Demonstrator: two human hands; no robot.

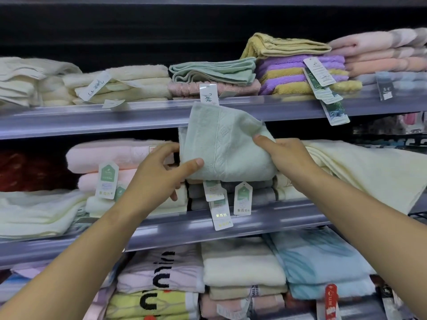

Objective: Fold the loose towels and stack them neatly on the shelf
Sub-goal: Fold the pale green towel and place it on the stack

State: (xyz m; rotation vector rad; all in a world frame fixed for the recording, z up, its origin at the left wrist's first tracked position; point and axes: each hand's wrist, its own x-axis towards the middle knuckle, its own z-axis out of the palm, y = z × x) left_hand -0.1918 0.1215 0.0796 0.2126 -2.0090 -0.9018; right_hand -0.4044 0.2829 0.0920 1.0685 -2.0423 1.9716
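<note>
The middle shelf (265, 210) runs across in front of you, packed with folded stacks. At its right end a loose pale yellow towel (369, 172) sprawls over the edge, unfolded. In the centre, your mint green towel (221, 144) is folded and sits atop a grey stack (231, 192), its top corner rising in front of the upper shelf (138, 116) rail. Your left hand (159, 174) is clamped on the towel's near left corner, thumb on top. Your right hand (284, 155) grips its right edge, thumb pressed onto the cloth. Paper tags (219, 204) dangle below the grey stack.
</note>
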